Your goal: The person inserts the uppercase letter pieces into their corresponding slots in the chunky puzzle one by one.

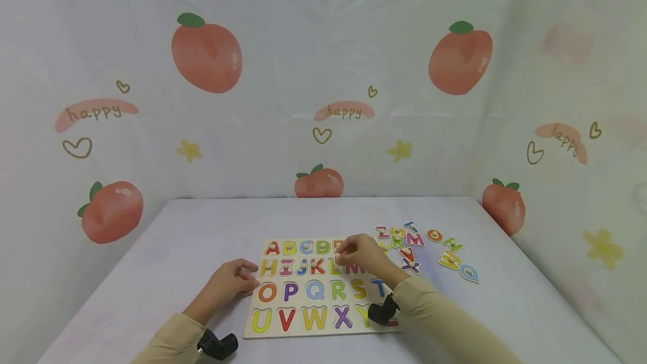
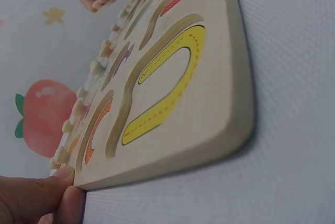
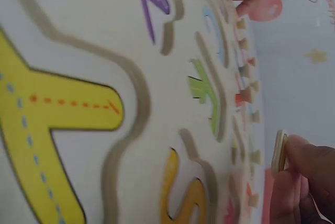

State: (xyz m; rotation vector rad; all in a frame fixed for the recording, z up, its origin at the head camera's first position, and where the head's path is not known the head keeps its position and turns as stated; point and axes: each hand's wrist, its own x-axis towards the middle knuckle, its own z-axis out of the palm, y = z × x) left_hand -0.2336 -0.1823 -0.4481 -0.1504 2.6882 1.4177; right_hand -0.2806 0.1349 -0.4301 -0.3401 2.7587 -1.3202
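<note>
A wooden alphabet puzzle board (image 1: 298, 337) lies on the table, its upper rows filled with knobbed letters and its lower rows showing printed recesses. At its left edge, my left hand (image 1: 227, 285) holds the board, thumb and fingers against the rim; in the left wrist view the thumb (image 2: 60, 177) touches the edge. My right hand (image 1: 366, 254) is above the upper right part of the board and pinches a small wooden letter piece (image 3: 279, 152). That piece is seen edge-on, so I cannot tell which letter it is. The right hand and forearm hide part of the board.
Loose knobbed letters lie right of the board, among them a red O (image 1: 434, 235), a blue Q (image 1: 469, 273), a green N (image 1: 452, 244) and a purple X (image 1: 411, 265). Some overlap. A patterned curtain (image 1: 263, 145) stands behind the white table (image 1: 212, 218).
</note>
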